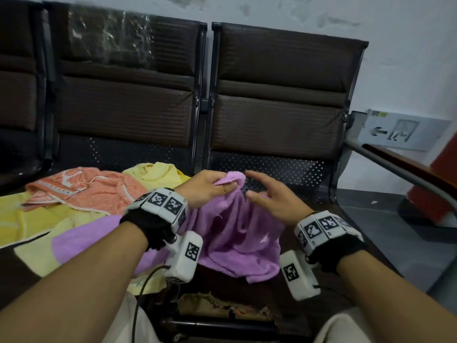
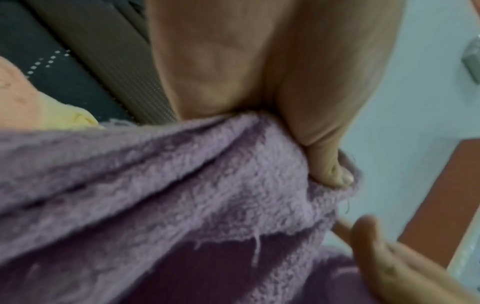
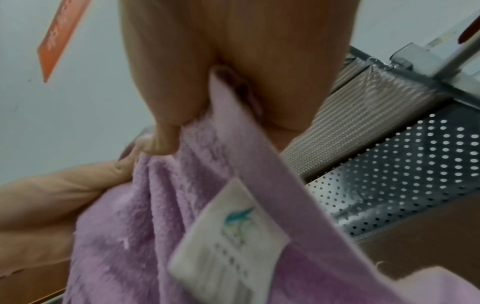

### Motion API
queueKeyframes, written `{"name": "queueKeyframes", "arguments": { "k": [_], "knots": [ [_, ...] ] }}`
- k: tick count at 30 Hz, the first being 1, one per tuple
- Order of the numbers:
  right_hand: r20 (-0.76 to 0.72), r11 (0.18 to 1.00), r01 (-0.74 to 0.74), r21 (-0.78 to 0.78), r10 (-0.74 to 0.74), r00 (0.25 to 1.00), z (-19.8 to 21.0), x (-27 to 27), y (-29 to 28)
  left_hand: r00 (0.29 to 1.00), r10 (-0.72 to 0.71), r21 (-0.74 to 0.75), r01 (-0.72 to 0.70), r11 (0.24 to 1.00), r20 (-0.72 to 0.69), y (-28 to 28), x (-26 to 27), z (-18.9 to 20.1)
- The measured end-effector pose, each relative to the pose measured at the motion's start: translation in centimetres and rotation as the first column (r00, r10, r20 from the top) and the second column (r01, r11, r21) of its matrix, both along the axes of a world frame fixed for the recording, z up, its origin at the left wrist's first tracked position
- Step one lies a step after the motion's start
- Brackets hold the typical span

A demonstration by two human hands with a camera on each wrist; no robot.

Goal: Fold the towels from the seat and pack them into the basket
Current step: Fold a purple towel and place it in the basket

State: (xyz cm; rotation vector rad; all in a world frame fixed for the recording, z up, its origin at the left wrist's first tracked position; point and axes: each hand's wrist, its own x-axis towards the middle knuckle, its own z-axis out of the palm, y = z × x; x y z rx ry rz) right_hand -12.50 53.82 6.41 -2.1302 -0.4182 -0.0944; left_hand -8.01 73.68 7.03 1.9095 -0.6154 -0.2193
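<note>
Purple terry fills most of what I see: the purple towel (image 1: 237,226) hangs bunched over the front edge of the right-hand seat (image 1: 279,179), one corner lifted toward the backrest. My left hand (image 1: 207,186) has that raised corner in its grip, thumb pinching the cloth against the curled fingers, as the left wrist view shows plainly. My right hand (image 1: 269,196) sits just beside it with fingers spread in the head view, yet the right wrist view shows the towel's flat hem caught between thumb and palm, a white label (image 3: 228,242) dangling below. On the left-hand seat, well apart from my hands, lie an orange towel (image 1: 96,191) and yellow towels (image 1: 37,219), crumpled and overlapping, one yellow towel (image 1: 158,174) near the seat's back edge.
</note>
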Motion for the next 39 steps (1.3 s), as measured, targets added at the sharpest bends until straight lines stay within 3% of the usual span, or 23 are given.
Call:
{"name": "queueKeyframes", "arguments": {
  "k": [3,6,9,12,16,19,21,23,25,28,32,35,39],
  "knots": [
    [-0.105,0.995,-0.097,0.014,0.098,0.990,0.0,0.1,1.6,0.999,-0.040,-0.060,0.039,0.997,-0.020,0.5,0.3,0.3],
    [-0.131,0.989,-0.091,-0.118,0.075,0.989,-0.7,0.3,2.5,0.999,-0.039,-0.062,0.041,0.997,0.034,1.0,0.6,0.1],
    [-0.123,1.000,-0.020,0.005,0.020,0.992,-0.8,0.9,2.8,0.998,0.055,-0.148,-0.050,0.988,0.028,1.8,0.7,-0.2],
    [-0.081,0.947,0.172,0.273,-0.155,0.985,-0.3,1.7,1.9,0.978,0.205,-0.144,-0.198,0.970,0.039,3.2,1.2,-1.0],
    [-0.067,0.770,0.386,0.508,-0.412,0.909,-0.1,2.5,-0.4,0.955,0.259,0.166,-0.281,0.945,0.141,4.7,1.7,-2.7],
    [-0.070,0.659,0.499,0.563,-0.563,0.823,-0.3,2.8,-2.0,0.953,0.261,0.251,-0.293,0.923,0.156,5.2,1.5,-3.1],
    [-0.032,0.643,0.567,0.515,-0.647,0.762,-0.6,2.9,-2.5,0.951,0.248,0.217,-0.286,0.933,0.187,4.8,1.1,-2.6],
    [0.053,0.670,0.600,0.438,-0.685,0.727,-0.7,2.7,-2.3,0.954,0.210,0.141,-0.242,0.960,0.213,3.9,0.6,-1.6],
    [0.151,0.763,0.553,0.334,-0.623,0.768,-0.6,2.1,-1.3,0.958,0.149,0.070,-0.170,0.983,0.244,2.8,0.0,-0.4],
    [0.247,0.945,0.281,0.169,-0.316,0.916,-0.3,1.4,0.6,0.947,0.072,0.014,-0.080,0.997,0.312,1.4,-0.6,1.2],
    [0.177,0.988,0.001,0.157,-0.029,0.984,-0.2,1.0,2.4,0.952,0.040,-0.055,-0.025,0.998,0.303,0.5,-0.8,2.3],
    [0.144,0.989,0.001,0.145,-0.022,0.989,-0.2,1.3,2.5,0.955,0.056,-0.049,-0.044,0.998,0.292,0.4,-0.4,2.1],
    [0.164,0.947,0.183,0.264,-0.232,0.959,0.2,2.6,2.5,0.938,0.184,-0.048,-0.177,0.983,0.293,0.9,0.5,1.0]
  ]
}}
